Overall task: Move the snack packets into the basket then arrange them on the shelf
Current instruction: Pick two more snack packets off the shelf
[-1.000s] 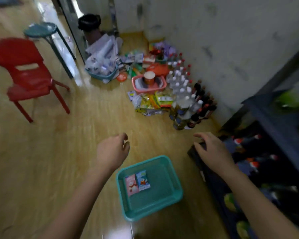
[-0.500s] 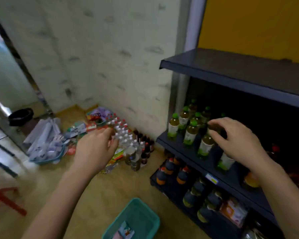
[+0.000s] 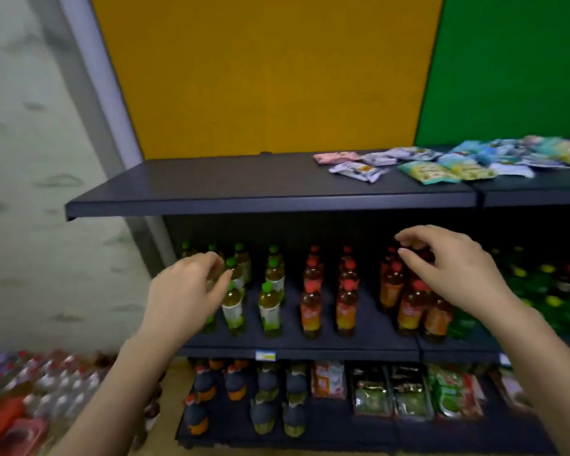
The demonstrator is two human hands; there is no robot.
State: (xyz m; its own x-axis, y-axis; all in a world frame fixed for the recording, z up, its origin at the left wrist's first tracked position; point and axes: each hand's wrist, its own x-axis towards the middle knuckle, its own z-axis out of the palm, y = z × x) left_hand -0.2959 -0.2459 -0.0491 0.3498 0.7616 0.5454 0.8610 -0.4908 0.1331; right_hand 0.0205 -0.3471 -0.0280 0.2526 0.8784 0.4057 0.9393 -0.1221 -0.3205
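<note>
Both hands, left (image 3: 186,291) and right (image 3: 451,268), hover loosely curled, empty, below the snack packets (image 3: 441,162)

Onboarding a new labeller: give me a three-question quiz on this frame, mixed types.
1. True or false: the snack packets lie on the top shelf.
2. Which cap colour is nearest the left hand? A green, B red, C blue.
3. Fill in: neither hand holds a ____.

Key: 1 true. 2 A; green-capped bottles stand there, while the right hand is in front of red-capped bottles. 3 packet.
</note>
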